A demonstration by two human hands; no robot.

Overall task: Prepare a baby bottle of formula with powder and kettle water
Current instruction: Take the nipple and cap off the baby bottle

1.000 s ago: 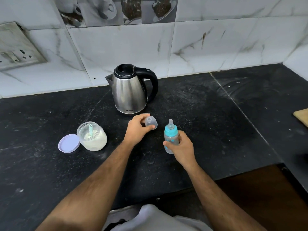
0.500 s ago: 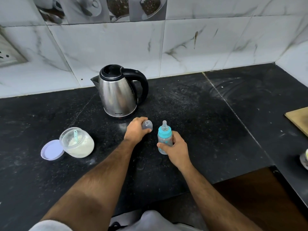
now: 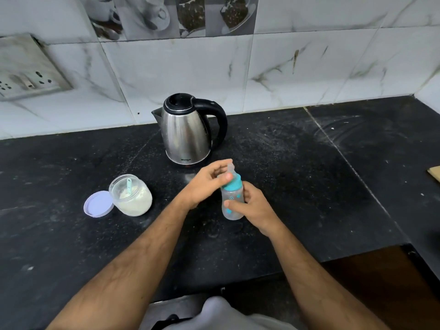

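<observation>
While the right hand grips the baby bottle round its clear body, the bottle stands slightly tilted over the black counter, in front of the kettle. Whether its base touches the counter cannot be told. Teal collar and nipple are on the bottle. Left hand sits at the bottle's top, thumb against the collar and fingers curled loosely past the nipple; whether it actually pinches the collar cannot be told, as the fingers are blurred.

Surroundings: steel kettle with black lid and handle stands behind the hands, spout to the left, handle to the right. Open powder jar sits left of the hands, well apart from the bottle, with a teal scoop standing in the white powder. Lilac jar lid lies flat, touching the jar's left side. Socket plate is mounted on the marbled wall tiles, far left. A wooden edge shows at the far right border. Nothing lies between jar and bottle except the left forearm.

Change from half a second ago: then the left hand rested near the counter holding the clear cap, apart from the bottle. Now the left hand is at the bottle's collar, and the cap is not visible. The bottle appears higher and more tilted than before. Kettle, jar and lid keep their arrangement.
</observation>
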